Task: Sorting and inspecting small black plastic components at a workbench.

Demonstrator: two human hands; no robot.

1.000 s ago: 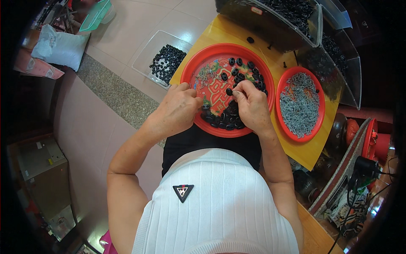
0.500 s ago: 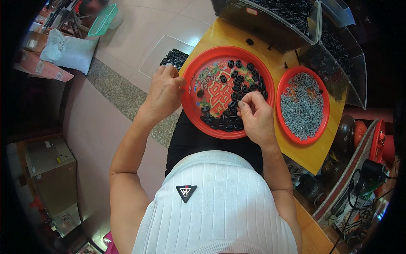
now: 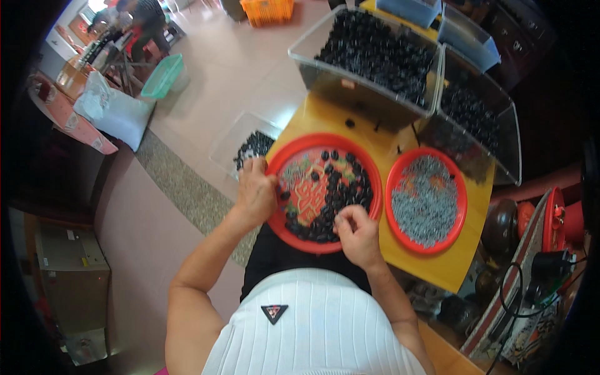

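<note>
A large round red tray rests at the front left of the yellow table, over my lap. Small black oval pieces, some showing two holes, lie along its right and near sides. A thin scatter of small grey metal pieces lies at its far left. My left hand is closed at the tray's left rim, fingers curled inward. Over the near right part, beside the black pieces, my right hand pinches thumb and forefinger together. Blur and the fingers hide whatever either hand holds.
Right of the tray, a smaller red tray holds many grey metal pieces. Clear bins of black parts stand behind on the yellow table. A clear floor tray holds more black parts. People are at the far left.
The view has tilted up, so everything sits lower and more of the bins and room shows. My right hand has moved nearer the tray's near right rim; my left stays at the left rim.
</note>
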